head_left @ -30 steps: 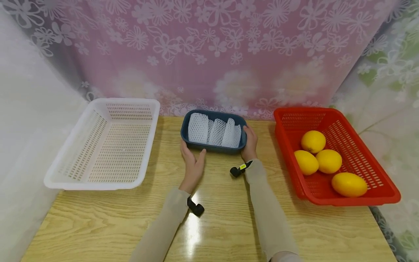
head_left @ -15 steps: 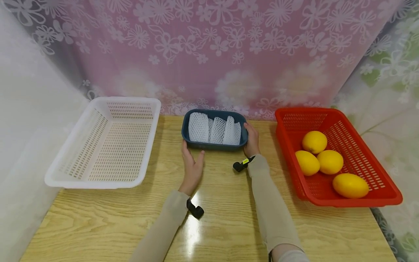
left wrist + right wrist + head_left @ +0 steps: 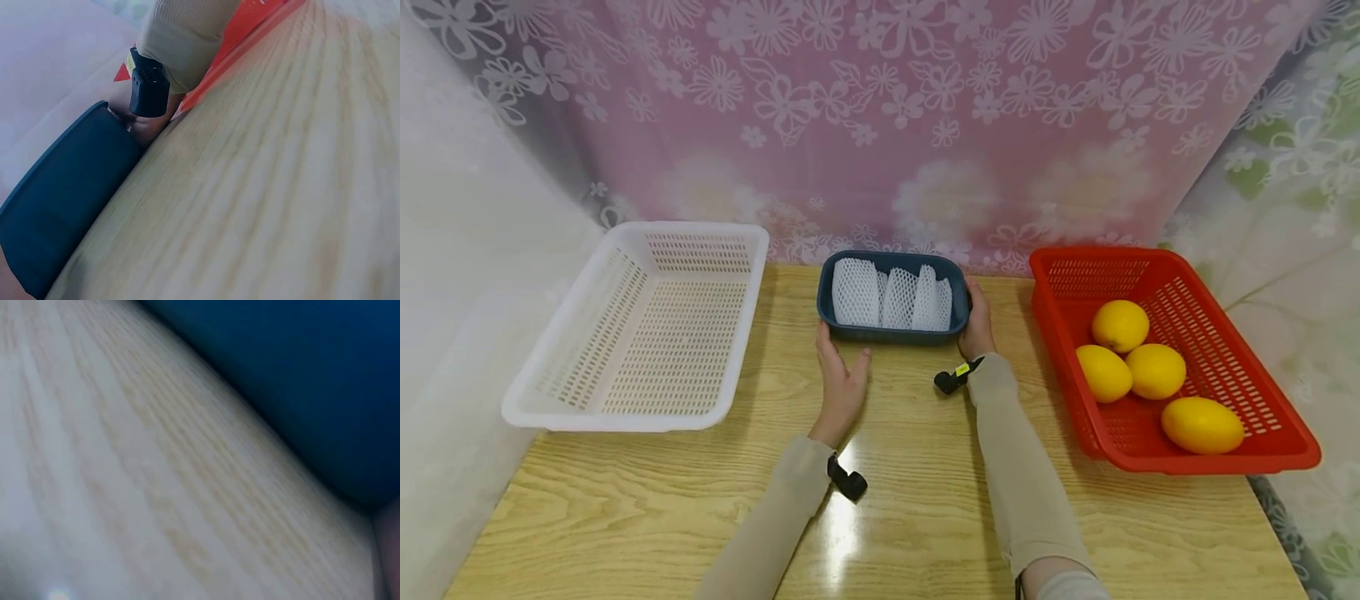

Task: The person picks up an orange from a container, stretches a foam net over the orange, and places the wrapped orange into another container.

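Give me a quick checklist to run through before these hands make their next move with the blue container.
1. Container standing on the table: ok; the lower edge of the blue container meets the tabletop in both wrist views.
2. Hands at opposite ends: ok; left hand at the near left corner, right hand at the right end.
3. Secure grip: cannot tell; some of the fingers are hidden.
4. White foam nets inside the rim: ok.
5. Lemons contained: ok; four show inside the red basket.
6. A hand free: not ok; both are at the container.
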{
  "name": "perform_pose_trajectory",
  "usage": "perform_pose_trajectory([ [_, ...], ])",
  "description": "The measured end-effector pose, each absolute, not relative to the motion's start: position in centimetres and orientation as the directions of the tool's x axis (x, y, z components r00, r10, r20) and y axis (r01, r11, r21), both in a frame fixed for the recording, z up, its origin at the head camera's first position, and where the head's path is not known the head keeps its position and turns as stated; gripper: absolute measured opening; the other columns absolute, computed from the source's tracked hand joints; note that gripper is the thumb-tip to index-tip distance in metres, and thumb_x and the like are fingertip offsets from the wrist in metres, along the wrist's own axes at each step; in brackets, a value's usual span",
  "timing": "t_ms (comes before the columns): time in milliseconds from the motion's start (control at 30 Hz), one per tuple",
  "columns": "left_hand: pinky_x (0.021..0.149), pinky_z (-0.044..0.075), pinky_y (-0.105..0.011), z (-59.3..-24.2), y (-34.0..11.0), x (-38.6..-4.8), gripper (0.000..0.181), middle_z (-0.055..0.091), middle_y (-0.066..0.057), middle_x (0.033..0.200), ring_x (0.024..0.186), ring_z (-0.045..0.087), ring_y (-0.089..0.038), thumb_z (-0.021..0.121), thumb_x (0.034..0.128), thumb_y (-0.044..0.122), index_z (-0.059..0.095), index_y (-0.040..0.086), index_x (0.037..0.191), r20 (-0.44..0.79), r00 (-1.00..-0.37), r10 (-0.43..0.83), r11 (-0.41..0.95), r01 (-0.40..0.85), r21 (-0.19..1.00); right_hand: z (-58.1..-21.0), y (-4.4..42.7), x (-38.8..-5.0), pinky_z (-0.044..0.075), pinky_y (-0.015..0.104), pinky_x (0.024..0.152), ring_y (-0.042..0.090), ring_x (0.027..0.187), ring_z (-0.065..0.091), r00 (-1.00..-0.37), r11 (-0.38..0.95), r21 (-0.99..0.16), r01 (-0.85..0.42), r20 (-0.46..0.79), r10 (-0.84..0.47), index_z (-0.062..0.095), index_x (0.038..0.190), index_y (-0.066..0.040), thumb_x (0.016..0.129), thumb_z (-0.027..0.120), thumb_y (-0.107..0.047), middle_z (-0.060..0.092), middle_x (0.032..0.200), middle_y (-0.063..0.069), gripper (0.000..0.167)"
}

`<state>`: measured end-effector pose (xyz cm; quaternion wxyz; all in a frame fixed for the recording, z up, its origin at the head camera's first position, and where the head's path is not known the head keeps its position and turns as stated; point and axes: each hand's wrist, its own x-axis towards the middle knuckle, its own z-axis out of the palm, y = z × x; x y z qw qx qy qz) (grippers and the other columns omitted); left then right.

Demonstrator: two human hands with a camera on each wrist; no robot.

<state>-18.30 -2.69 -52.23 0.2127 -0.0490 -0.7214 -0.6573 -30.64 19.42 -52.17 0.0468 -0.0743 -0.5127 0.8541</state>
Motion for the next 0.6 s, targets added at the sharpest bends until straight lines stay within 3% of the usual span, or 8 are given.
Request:
perform_pose_trajectory([
  [200, 0.116, 0.012, -0.058, -49.5, -2.6, -17.1, 0.079, 0.011, -0.035, 0.156, 0.146, 0.01, -0.044, 0.057, 0.0885, -0.007, 0.009, -0.015, 0.15, 0.381, -0.904, -0.195, 0.107, 0.366, 0.924, -51.9, 19.3, -30.2, 0.039, 0.025, 0.107, 0.02, 0.128, 0.049, -0.977, -0.579, -0.813, -0.06, -0.07, 0.2, 0.046, 0.147, -0.004, 0.11, 0.031, -0.03, 0.051, 0.144, 0.009, 0.048],
  [433, 0.118, 0.011, -0.054, -49.1, -2.7, -16.7, 0.079, 0.011, -0.032, 0.157, 0.147, 0.01, -0.041, 0.058, 0.0892, -0.004, 0.009, -0.014, 0.151, 0.344, -0.918, -0.196, 0.106, 0.329, 0.938, -52.1, 19.0, -28.8, 0.036, 0.032, 0.11, 0.028, 0.135, 0.045, -0.966, -0.616, -0.775, -0.138, -0.031, 0.255, 0.039, 0.149, 0.004, 0.11, 0.03, -0.026, 0.048, 0.147, 0.016, 0.049],
  [600, 0.118, 0.01, -0.053, -49.2, -2.8, -16.7, 0.079, 0.01, -0.032, 0.157, 0.148, 0.009, -0.04, 0.058, 0.0897, -0.005, 0.009, -0.013, 0.151, 0.343, -0.919, -0.193, 0.107, 0.328, 0.939, -52.3, 18.6, -27.4, 0.037, 0.029, 0.109, 0.026, 0.132, 0.047, -0.951, -0.612, -0.768, -0.191, -0.011, 0.31, 0.04, 0.146, 0.009, 0.11, 0.034, -0.021, 0.049, 0.146, 0.019, 0.047],
])
